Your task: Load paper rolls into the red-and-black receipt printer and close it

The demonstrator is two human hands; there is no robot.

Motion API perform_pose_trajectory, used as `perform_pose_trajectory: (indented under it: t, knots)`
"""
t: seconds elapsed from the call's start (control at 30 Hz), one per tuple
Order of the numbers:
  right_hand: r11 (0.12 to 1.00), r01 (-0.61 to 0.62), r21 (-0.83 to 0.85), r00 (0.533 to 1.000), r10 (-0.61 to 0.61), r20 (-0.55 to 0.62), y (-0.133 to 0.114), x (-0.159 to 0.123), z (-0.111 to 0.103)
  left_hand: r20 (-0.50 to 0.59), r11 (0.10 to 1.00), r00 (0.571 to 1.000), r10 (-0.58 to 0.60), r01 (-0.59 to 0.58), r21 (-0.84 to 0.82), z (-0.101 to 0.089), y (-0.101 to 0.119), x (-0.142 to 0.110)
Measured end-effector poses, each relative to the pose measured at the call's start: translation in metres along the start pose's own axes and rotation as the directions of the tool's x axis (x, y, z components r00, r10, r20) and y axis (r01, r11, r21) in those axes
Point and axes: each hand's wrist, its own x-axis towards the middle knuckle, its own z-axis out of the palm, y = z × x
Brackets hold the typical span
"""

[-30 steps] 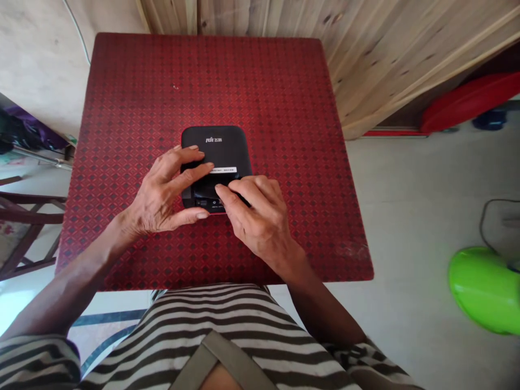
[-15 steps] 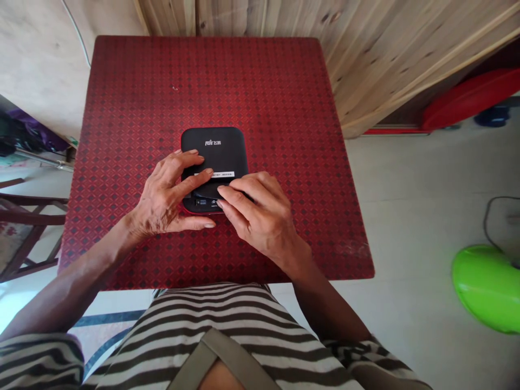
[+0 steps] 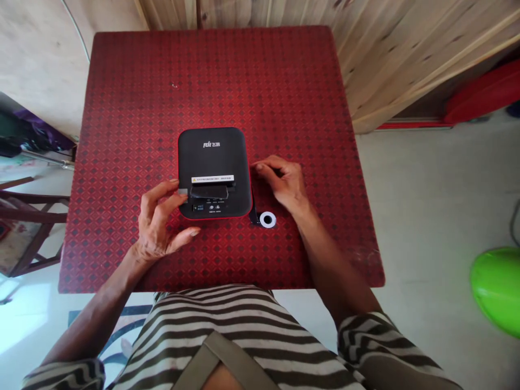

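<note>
A black printer-like box (image 3: 213,160) with a red rim and a white logo lies on the table. Across its front slot sits a black strip (image 3: 209,192), which looks like tape or a flap. My left hand (image 3: 160,219) has its fingers apart, two fingertips at the box's left edge by a small grey patch (image 3: 182,192). At the box's right edge is my right hand (image 3: 284,181), thumb and forefinger pressed together; whatever they hold, if anything, is hidden. Below it lies a small roll with a white ring face (image 3: 267,219), a dark piece running up beside the box.
The table (image 3: 309,108) has a red patterned cover and stands against a wooden wall (image 3: 390,49). A dark wooden chair (image 3: 36,219) is at the left. On the floor at the right is a bright green object (image 3: 495,287).
My right hand has left the front strip and moved right, to the box's edge. The left hand has shifted back off the top. The box's front ports and the white-faced roll now show.
</note>
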Motion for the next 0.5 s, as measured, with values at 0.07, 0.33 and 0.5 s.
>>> perform_pose_trajectory:
  t: [0.07,0.33,0.5]
  knots:
    - [0.997,0.054,-0.059,0.998,-0.053,0.015,0.005,0.000,0.011,-0.021,0.999,1.000,0.005,-0.004,0.053,0.006,0.000,-0.008]
    - [0.984,0.142,-0.111,0.990,-0.143,0.002,0.004,0.000,0.016,-0.093,0.997,0.996,0.014,-0.007,0.075,0.016,-0.002,-0.007]
    - [0.982,0.145,-0.123,0.989,-0.145,0.006,0.003,0.000,0.017,-0.086,0.998,0.996,0.022,-0.017,0.064,0.012,0.001,-0.005]
